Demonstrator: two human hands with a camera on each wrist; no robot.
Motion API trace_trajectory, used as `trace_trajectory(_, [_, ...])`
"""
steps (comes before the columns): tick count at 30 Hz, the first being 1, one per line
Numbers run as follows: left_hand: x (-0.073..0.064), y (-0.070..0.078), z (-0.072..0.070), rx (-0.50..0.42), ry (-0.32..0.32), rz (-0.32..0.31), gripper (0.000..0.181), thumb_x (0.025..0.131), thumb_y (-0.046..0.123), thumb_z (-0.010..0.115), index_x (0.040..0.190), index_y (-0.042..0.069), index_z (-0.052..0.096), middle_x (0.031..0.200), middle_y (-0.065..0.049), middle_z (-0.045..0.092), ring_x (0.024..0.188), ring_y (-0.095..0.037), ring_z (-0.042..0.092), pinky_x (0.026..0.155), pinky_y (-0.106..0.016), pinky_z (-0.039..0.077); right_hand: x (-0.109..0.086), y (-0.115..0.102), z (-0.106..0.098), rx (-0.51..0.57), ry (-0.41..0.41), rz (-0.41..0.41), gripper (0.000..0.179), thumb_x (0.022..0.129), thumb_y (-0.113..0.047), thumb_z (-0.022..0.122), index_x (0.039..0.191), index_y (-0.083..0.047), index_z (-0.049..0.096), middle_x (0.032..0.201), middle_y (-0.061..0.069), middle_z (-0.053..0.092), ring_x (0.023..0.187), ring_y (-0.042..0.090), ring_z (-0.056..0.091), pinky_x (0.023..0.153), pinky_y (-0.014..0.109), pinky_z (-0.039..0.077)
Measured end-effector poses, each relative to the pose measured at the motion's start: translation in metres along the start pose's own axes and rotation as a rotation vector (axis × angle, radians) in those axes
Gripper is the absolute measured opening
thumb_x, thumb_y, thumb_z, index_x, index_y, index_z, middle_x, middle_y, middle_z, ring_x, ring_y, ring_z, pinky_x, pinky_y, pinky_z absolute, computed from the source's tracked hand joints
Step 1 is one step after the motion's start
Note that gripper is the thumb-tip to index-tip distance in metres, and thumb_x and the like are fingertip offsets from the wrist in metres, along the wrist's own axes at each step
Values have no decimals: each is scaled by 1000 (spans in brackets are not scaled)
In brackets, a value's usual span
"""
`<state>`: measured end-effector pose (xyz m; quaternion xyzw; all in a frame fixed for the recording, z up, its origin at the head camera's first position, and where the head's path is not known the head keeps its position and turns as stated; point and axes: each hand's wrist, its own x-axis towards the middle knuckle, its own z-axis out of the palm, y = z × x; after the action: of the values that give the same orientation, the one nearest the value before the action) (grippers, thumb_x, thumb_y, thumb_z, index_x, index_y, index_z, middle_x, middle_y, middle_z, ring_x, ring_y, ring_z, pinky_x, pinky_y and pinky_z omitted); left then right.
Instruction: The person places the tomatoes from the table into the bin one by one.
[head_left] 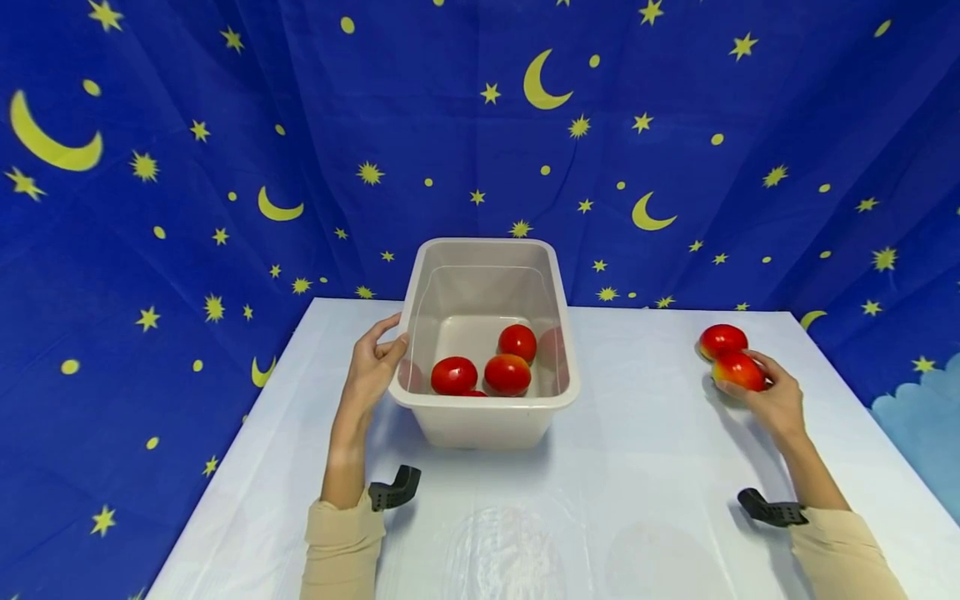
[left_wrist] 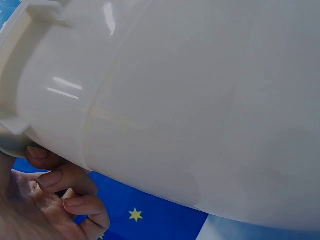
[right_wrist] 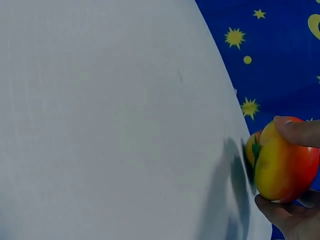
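Note:
A light grey plastic bin (head_left: 480, 425) stands on the table, tilted toward me in the head view. My left hand (head_left: 369, 367) grips its left rim, thumb over the edge; in the left wrist view the curled fingers (left_wrist: 75, 202) lie under the rim. Inside the bin lie several glossy red fruits (head_left: 453, 376). On the right, my right hand (head_left: 777, 402) holds a red-and-yellow, tomato-like fruit (right_wrist: 282, 167) between thumb and fingers, close over the table. Right behind it sits another red fruit (head_left: 722, 341), partly hidden by the held one in the right wrist view.
A white-covered table (head_left: 637, 467) carries everything. Behind it and on the left hangs a blue cloth (head_left: 420, 125) with yellow moons and stars, close to the bin's far side. Black wrist mounts (head_left: 395, 488) sit at both sleeves.

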<state>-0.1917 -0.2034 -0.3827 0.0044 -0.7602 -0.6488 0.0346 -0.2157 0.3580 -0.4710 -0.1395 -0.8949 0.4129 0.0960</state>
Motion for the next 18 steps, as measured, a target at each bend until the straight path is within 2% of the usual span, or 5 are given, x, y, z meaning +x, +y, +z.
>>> trace_trajectory(2, [0, 0, 0, -1, -2, 1, 46, 101, 12, 51, 145, 2, 43, 110, -31, 67, 71, -4, 67, 68, -26, 54, 0, -5, 2, -7, 4, -12, 72, 87, -27, 73, 147, -4, 39, 145, 30, 43, 119, 42, 45, 96, 46, 43])
trace_trajectory(6, [1, -1, 0, 5, -3, 1, 46, 101, 12, 51, 145, 3, 43, 111, -31, 67, 72, -4, 67, 68, -26, 54, -2, -17, 5, -22, -1, -44, 72, 87, -27, 73, 147, -4, 40, 144, 29, 45, 118, 42, 47, 93, 45, 44])
trace_trajectory(9, [1, -1, 1, 12, -5, -7, 46, 101, 13, 51, 145, 5, 43, 112, -31, 66, 73, -4, 67, 67, -24, 53, -3, -28, 6, -25, -9, -69, 72, 88, -26, 72, 148, -4, 38, 144, 30, 44, 120, 45, 45, 96, 55, 42])
trace_trajectory(18, [0, -1, 0, 10, -1, -6, 46, 101, 12, 50, 145, 3, 43, 112, -31, 66, 71, -3, 66, 66, -24, 53, 0, -62, 12, 28, -26, -166, 71, 88, -29, 72, 148, -8, 39, 145, 26, 45, 123, 43, 45, 104, 61, 37])
